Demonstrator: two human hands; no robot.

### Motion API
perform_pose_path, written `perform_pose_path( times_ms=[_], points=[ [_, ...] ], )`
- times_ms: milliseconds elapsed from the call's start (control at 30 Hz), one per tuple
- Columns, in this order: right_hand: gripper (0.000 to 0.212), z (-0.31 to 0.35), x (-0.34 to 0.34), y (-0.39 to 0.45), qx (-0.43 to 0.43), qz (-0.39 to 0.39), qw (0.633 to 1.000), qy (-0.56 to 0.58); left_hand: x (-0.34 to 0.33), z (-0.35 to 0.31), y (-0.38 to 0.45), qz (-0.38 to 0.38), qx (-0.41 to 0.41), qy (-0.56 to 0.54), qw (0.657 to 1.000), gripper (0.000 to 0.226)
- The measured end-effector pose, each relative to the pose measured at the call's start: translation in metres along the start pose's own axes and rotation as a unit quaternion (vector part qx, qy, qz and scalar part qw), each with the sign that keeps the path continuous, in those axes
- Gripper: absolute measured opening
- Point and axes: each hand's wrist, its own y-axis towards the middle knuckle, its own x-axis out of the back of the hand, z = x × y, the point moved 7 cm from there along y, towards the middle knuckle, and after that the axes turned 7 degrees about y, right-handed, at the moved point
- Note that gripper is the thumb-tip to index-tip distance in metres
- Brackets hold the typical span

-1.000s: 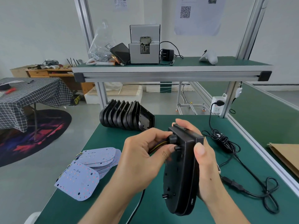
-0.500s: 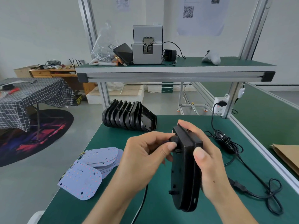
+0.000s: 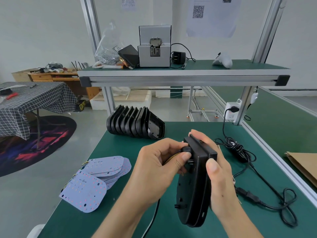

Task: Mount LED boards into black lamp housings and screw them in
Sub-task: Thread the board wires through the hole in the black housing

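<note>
Housing in hand: I hold one black lamp housing [image 3: 195,182] on edge above the green counter [image 3: 120,219], its back turned toward my left side.
Right hand [image 3: 221,179]: grip wrapped round the housing's far side, thumb flat on the near rim, fingers curled over the top edge.
Left hand [image 3: 159,169]: grip pinching a small black knob [image 3: 186,149] at the upper back of the housing, thumb and forefinger pressed on it. Yellowish wires [image 3: 171,157] show just behind the fingers.
Board in this housing: cannot tell; the inner face is turned away.
Spare housings [image 3: 135,124]: a row of black housings standing on edge at the counter's far left, well apart from my hands.
LED boards [image 3: 96,179]: a loose pile of pale boards at the counter's left edge, near my left forearm.
Obstructions, right: a coiled black power cable [image 3: 240,150] lies just beside my right hand and trails to a wall socket [image 3: 232,111] on the frame post.
Obstructions, near: a black cord [image 3: 152,219] runs under my left wrist.
Upper shelf [image 3: 180,73]: a grey metal feeder box [image 3: 154,47], a bag of screws [image 3: 108,50], a black adapter [image 3: 178,57], a white handheld device [image 3: 223,60].
Far right: brown cardboard [image 3: 303,165] on the neighbouring surface.
</note>
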Motion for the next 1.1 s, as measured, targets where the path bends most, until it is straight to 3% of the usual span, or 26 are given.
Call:
perform_pose_path(
  times_ms=[100, 167, 267, 333, 500, 700, 933, 1100],
  points=[
    [0.052, -0.003, 0.004, 0.002, 0.000, -0.009, 1.000, 0.006, 0.006, 0.007, 0.003, -0.019, 0.040, 0.052, 0.998, 0.014],
    [0.055, -0.003, 0.009, 0.005, 0.009, -0.016, 1.000, -0.011, 0.014, 0.014, 0.004, -0.031, 0.078, 0.066, 0.994, 0.032],
    [0.071, -0.003, 0.010, 0.008, 0.002, -0.023, 0.999, -0.025, 0.014, 0.016, 0.005, 0.011, 0.091, 0.074, 0.993, 0.052],
    [0.074, -0.004, 0.010, 0.008, -0.004, -0.020, 1.000, -0.013, 0.010, 0.014, 0.004, 0.046, 0.101, 0.087, 0.990, 0.050],
    [0.069, -0.002, 0.016, 0.005, 0.012, -0.006, 1.000, 0.009, -0.001, 0.014, 0.002, 0.105, 0.160, -0.017, 0.981, 0.028],
    [0.067, 0.011, 0.015, 0.005, 0.044, 0.017, 0.999, 0.000, -0.002, 0.014, -0.004, 0.125, 0.195, -0.047, 0.972, 0.029],
    [0.070, 0.016, 0.005, 0.006, 0.051, 0.021, 0.998, -0.012, 0.010, 0.006, -0.002, 0.100, 0.142, 0.045, 0.984, 0.036],
    [0.074, 0.016, 0.004, 0.013, 0.047, 0.014, 0.999, -0.005, 0.012, 0.006, 0.008, 0.119, 0.132, 0.043, 0.983, 0.040]
  ],
)
